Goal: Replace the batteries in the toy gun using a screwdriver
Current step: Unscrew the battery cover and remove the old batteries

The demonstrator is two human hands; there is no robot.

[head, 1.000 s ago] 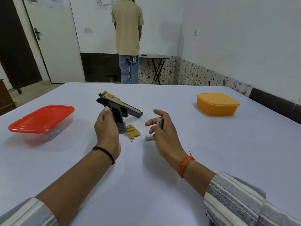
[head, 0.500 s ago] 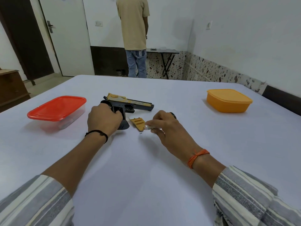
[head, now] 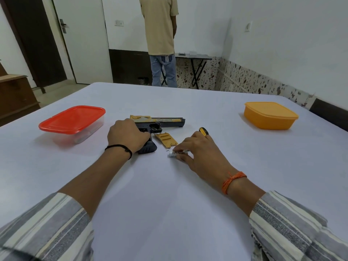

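Lying flat on the table [head: 169, 204]: toy gun [head: 160, 123], barrel pointing right, grip under the left hand [head: 128, 136], fingers curling round it. Pinching a battery [head: 176, 153] against the table: right hand [head: 197, 151], long axis running left-right, just right of the grip's butt. Resting between both hands: yellow cover [head: 165, 139]. Peeking beyond right knuckles: screwdriver handle [head: 203, 131]. Nearer hand for loading: right, probably.

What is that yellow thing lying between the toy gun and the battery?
In the head view, a flat yellow battery cover lies on the table between the toy gun and the battery.
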